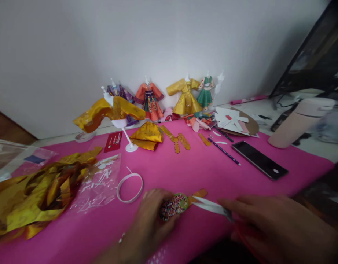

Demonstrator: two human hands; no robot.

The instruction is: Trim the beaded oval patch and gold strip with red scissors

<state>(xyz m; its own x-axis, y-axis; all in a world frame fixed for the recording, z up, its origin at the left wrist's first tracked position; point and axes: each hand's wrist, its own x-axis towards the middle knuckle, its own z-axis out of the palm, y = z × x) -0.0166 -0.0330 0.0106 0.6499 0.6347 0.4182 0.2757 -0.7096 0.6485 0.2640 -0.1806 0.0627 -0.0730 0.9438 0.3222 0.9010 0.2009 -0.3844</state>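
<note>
My left hand [149, 220] rests at the near edge of the pink mat [185, 165], its fingers curled round a small round box of coloured beads [173, 206]. My right hand [270, 223] is closed on small scissors [210, 206], whose blades point left toward the beads. A narrow orange paper strip [198, 194] lies right behind the blades. Both hands are blurred by motion.
A roll of white tape [129, 187], a clear plastic bag [99, 183] and crumpled gold paper [34, 190] lie to the left. Paper doll robes on stands [114, 110] line the wall. A phone [259, 160], pencil [224, 151] and pale cup [301, 123] sit right.
</note>
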